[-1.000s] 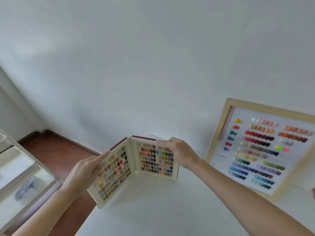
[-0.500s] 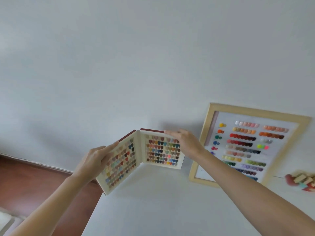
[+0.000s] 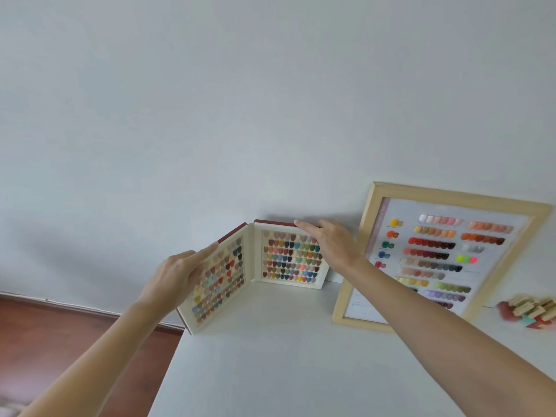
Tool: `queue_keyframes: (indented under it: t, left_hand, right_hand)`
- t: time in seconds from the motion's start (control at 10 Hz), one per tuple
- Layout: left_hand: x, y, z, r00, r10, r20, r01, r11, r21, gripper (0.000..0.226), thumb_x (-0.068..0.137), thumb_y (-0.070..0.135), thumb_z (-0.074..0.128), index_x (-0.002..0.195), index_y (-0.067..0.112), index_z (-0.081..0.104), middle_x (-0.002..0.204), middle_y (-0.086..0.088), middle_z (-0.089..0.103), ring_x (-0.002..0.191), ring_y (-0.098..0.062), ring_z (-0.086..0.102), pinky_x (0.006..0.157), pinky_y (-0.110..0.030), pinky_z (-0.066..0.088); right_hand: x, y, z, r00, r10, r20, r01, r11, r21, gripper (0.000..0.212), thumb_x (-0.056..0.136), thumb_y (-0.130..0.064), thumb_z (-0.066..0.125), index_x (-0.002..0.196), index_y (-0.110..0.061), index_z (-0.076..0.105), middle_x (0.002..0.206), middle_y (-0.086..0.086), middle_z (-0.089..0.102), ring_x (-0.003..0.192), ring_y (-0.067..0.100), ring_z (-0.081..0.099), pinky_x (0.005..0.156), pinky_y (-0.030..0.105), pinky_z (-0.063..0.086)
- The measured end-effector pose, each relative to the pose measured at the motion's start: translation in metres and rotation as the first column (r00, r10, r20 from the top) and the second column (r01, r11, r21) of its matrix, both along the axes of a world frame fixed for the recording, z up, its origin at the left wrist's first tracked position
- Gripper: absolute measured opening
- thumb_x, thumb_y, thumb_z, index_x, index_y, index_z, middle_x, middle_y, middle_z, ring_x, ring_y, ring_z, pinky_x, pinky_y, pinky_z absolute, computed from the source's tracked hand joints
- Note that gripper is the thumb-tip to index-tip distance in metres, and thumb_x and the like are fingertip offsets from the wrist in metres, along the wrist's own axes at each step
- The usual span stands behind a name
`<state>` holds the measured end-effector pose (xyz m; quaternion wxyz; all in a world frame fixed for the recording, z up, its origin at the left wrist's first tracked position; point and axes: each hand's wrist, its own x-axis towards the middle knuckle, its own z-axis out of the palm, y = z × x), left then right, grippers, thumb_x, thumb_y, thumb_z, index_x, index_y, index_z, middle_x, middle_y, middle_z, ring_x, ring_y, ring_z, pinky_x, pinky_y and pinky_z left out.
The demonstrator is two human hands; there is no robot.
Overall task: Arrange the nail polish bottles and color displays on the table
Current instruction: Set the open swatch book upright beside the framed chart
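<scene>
Standing open like a book at the far left corner of the white surface (image 3: 270, 356), the folding nail colour swatch book (image 3: 255, 272) rests on its lower edges, dark red cover outward, rows of painted nail tips facing the camera. Left hand (image 3: 177, 275) lies flat-fingered along the outer edge of the left panel, thumb on the swatch face, fingers behind: a loose hold on that panel. Right hand (image 3: 328, 242) rests over the top right corner of the right panel, fingers extended along its upper edge (whether it clamps the panel or only steadies it, cannot tell). Just right of the book, a wooden-framed colour chart (image 3: 445, 257) leans against the white wall (image 3: 270, 100). A blurred cluster of red and tan items (image 3: 529, 310) sits at far right. Wooden floor (image 3: 60, 341) shows at left.
</scene>
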<state>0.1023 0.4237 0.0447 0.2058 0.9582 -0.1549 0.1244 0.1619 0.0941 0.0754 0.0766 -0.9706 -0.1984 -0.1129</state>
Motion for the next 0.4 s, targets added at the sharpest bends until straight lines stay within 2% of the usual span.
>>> queue_keyframes:
  t: [0.1,0.2,0.3,0.4]
  left_hand:
    - [0.0,0.001,0.001,1.0,0.02,-0.005,-0.02,1.0,-0.004,0.046,0.094,0.011,0.054,0.136,0.03,0.05,0.078,0.005,0.066,0.059,-0.019,0.058,0.048,-0.028,0.045]
    - [-0.007,-0.005,0.007,0.998,0.064,-0.019,-0.064,0.998,0.012,0.046,0.093,0.015,0.056,0.135,0.032,0.05,0.089,0.004,0.068,0.066,-0.021,0.06,0.049,-0.027,0.044]
    - [-0.015,-0.013,0.016,0.989,0.096,0.116,-0.097,0.995,0.002,0.048,0.084,0.011,0.069,0.13,0.02,0.057,0.12,-0.008,0.064,0.099,-0.03,0.063,0.063,-0.041,0.058]
    - [-0.04,-0.031,0.018,0.94,0.088,0.331,-0.056,0.993,-0.105,0.041,0.08,0.005,0.071,0.121,0.01,0.063,0.123,-0.013,0.061,0.113,-0.034,0.055,0.078,-0.046,0.056]
  right_hand:
    - [0.0,-0.001,-0.002,0.999,-0.006,0.036,0.005,1.0,0.004,0.06,0.088,0.002,0.055,0.139,-0.024,0.037,0.095,0.012,0.061,0.086,0.024,0.054,0.071,0.031,0.049]
    - [-0.012,0.003,-0.002,0.998,-0.029,0.062,0.028,1.0,0.011,0.064,0.085,0.004,0.058,0.14,-0.02,0.037,0.122,0.018,0.057,0.114,0.032,0.053,0.091,0.04,0.051]
    - [-0.031,0.004,0.001,0.992,-0.038,0.116,0.032,0.998,0.055,0.076,0.076,0.018,0.056,0.14,-0.018,0.037,0.133,0.02,0.049,0.125,0.034,0.046,0.098,0.042,0.047]
    - [-0.068,-0.006,-0.008,0.989,-0.025,0.144,0.015,0.998,0.068,0.077,0.072,0.019,0.058,0.138,-0.017,0.04,0.133,0.015,0.051,0.123,0.029,0.047,0.095,0.036,0.05]
